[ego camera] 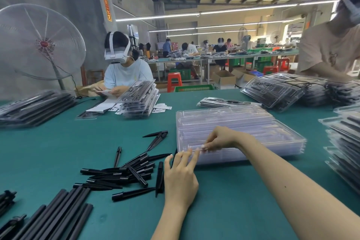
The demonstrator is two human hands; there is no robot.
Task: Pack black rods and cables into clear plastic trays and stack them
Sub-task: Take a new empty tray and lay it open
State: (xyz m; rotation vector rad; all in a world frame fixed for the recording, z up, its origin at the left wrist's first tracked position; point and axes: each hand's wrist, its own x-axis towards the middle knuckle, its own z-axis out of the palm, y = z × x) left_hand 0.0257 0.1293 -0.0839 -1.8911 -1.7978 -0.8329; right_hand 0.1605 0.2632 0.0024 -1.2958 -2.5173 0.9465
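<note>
A stack of empty clear plastic trays (243, 122) lies on the green table (224, 200) in front of me. My right hand (220, 138) pinches the near left edge of the top tray with its fingertips. My left hand (180, 175) reaches to the stack's near left corner, its straight fingers touching the edge. A loose heap of short pointed black rods (124, 175) lies left of my left hand. Long black rods (58, 214) lie in a row at the bottom left.
Packed tray stacks stand at the far left (33, 109), centre back (140, 99), back right (272, 91) and right edge (344, 146). One person sits across at the left (124, 68), another leans in at the top right (331, 48). A fan (41, 43) stands behind.
</note>
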